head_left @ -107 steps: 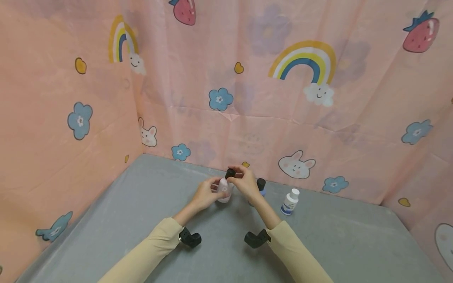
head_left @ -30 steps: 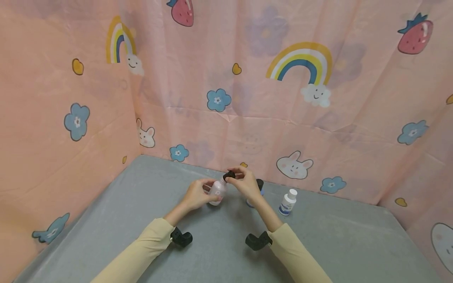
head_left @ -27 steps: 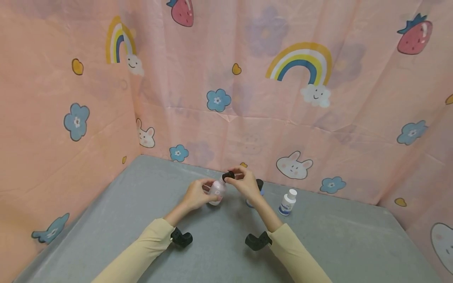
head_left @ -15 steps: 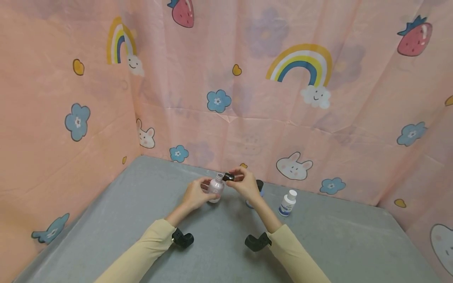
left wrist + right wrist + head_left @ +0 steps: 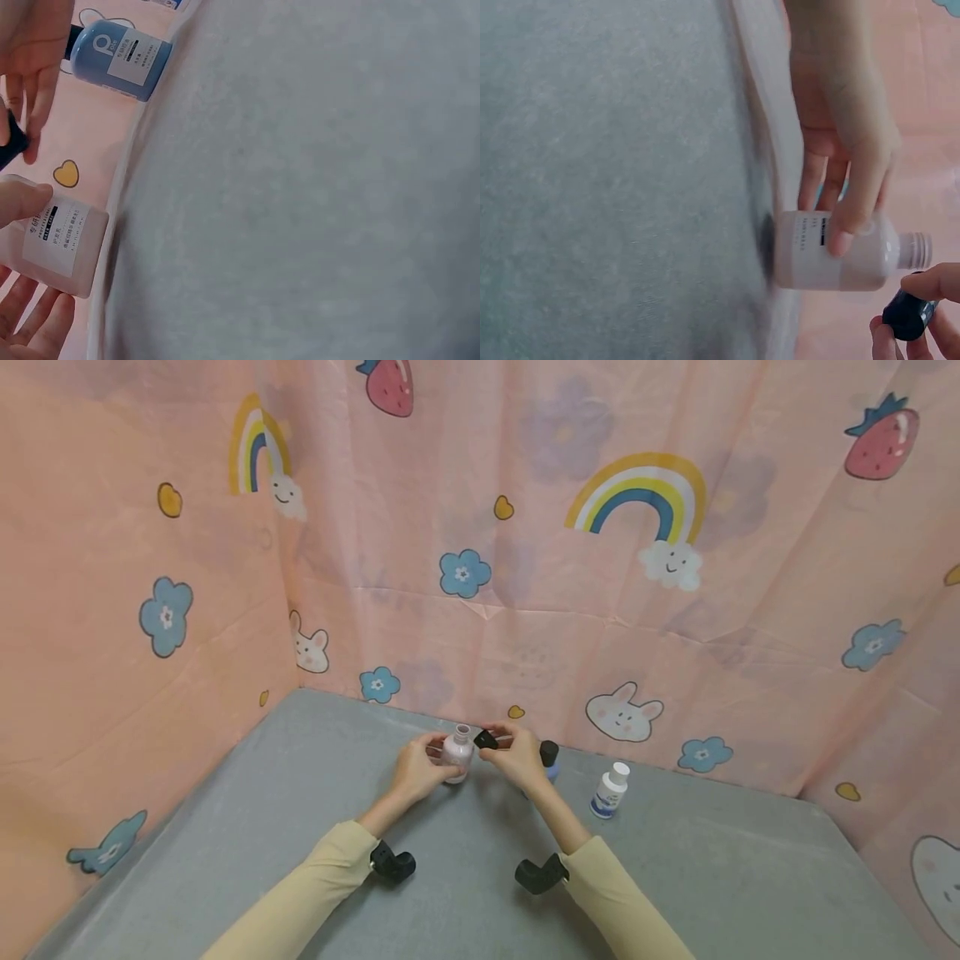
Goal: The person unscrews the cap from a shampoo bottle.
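My left hand (image 5: 416,770) grips a pale pink hair-care bottle (image 5: 457,755) around its body, thumb across the front. The bottle stands nearly upright with its threaded neck (image 5: 915,250) bare. Just right of that neck, my right hand (image 5: 519,758) pinches a black cap (image 5: 909,313) between thumb and fingers, apart from the bottle. A printed label (image 5: 56,238) shows on the pink bottle in the left wrist view. Behind the right hand stands a blue bottle (image 5: 124,60) with a black cap, partly hidden by that hand in the head view.
A small white bottle (image 5: 609,791) with a blue-marked label and white cap stands right of the right forearm. The grey-covered table (image 5: 720,868) ends at a pink patterned curtain (image 5: 420,635) close behind the bottles. Black wrist cameras (image 5: 392,863) sit on both sleeves.
The black cap has come off the pink bottle's neck, and my right hand has drawn it slightly right, tilting it. My left hand has shifted left with the bottle since the earliest frame.
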`<action>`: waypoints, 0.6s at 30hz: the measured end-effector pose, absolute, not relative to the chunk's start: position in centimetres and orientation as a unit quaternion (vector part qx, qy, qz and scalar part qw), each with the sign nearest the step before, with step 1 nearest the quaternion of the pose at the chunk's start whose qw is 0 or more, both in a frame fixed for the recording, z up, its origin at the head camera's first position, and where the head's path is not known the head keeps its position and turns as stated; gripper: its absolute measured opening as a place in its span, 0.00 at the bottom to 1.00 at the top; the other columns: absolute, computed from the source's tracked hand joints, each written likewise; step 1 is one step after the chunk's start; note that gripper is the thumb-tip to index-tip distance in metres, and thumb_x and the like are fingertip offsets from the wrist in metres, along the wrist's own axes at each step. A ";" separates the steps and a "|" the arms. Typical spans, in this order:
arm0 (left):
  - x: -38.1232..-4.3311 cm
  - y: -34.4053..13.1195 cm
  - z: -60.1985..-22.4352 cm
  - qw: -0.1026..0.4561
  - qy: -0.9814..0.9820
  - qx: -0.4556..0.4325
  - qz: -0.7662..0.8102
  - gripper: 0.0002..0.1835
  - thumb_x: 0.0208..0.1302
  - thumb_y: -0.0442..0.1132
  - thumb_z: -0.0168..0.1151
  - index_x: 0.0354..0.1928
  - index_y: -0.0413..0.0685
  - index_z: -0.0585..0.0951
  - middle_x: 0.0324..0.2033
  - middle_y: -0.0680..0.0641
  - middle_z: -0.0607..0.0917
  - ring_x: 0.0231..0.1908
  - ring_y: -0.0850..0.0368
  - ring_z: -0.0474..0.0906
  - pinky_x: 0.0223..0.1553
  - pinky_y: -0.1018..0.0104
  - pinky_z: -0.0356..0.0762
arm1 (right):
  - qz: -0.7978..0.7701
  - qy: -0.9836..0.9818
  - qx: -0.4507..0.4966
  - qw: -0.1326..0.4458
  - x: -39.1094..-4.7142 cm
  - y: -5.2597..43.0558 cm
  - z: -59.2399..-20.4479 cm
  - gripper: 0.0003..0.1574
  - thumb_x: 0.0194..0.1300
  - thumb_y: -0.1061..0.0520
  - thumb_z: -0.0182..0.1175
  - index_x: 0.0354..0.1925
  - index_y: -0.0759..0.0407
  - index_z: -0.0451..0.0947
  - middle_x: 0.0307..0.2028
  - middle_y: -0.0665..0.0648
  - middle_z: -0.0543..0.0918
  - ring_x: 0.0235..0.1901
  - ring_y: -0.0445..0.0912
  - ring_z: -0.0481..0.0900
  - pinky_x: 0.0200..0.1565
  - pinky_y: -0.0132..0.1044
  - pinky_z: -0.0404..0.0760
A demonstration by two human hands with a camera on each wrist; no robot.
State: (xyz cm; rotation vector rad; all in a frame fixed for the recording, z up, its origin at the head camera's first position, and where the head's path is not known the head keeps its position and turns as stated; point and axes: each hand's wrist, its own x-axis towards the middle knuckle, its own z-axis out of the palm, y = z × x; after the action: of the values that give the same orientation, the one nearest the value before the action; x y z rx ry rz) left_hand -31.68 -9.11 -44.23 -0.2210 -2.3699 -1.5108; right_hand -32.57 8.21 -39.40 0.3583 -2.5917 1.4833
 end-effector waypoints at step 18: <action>-32.3 -9.1 -44.3 0.147 -0.828 -0.062 -0.538 0.29 0.43 0.35 0.77 0.52 0.40 0.79 0.41 0.40 0.85 0.41 0.46 0.83 0.43 0.55 0.82 | 0.471 -0.874 0.099 0.063 -33.1 7.9 -41.0 0.23 0.50 0.65 0.69 0.47 0.66 0.78 0.41 0.67 0.82 0.40 0.56 0.82 0.45 0.46 0.81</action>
State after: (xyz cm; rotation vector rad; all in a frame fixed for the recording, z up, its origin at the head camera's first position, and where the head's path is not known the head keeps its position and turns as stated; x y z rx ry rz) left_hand -32.31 -9.08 -44.30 -0.1772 -2.3828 -1.5478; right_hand -33.10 7.92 -40.96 0.2983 -2.6410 1.4239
